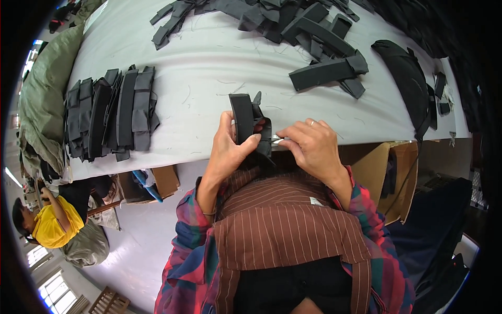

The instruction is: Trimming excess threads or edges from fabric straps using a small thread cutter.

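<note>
My left hand (233,140) is closed around a dark grey sewn fabric strip (242,118), held upright at the table's near edge. Its thumb presses on the strip's lower part, and loose flaps of the cloth stick out to the right. Just right of it, my right hand (312,145) pinches a small whitish item (278,139) between thumb and fingers. A thin dark tip on that item meets the cloth's edge; most of it is hidden by my fingers, so its kind is unclear. The ring finger carries a ring.
A row of similar strips (125,110) lies on the white-covered table (198,83) at left. A loose heap of strips (324,47) is at the far side. A curved black fabric piece (402,86) lies at right. Cardboard boxes (397,183) stand below. A person in yellow (57,222) sits at left.
</note>
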The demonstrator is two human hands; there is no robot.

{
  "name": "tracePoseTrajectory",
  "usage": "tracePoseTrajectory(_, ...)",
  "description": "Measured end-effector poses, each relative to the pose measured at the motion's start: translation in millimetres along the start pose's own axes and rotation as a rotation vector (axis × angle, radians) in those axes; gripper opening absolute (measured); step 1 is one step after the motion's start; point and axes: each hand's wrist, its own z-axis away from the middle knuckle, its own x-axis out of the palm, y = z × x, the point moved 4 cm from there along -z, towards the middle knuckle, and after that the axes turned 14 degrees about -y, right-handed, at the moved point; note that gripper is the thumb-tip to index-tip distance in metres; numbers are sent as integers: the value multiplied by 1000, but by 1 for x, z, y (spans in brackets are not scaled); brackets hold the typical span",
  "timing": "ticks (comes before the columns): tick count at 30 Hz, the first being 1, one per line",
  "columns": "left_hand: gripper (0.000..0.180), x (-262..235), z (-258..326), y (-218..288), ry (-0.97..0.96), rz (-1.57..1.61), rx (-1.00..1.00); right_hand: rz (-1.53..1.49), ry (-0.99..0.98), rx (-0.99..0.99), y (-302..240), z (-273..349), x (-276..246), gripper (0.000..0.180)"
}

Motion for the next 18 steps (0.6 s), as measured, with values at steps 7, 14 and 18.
tracePoseTrajectory(7,42,0,1,1,6,2,-28,89,-3,-82,0,-1,4,9)
tracePoseTrajectory(14,41,1,3,2,-15,-6,-38,49,-27,-87,3,-2,2,10)
tracePoseTrajectory(18,42,1,1,0,-23,8,-36,61,-40,-95,7,-2,4,10)
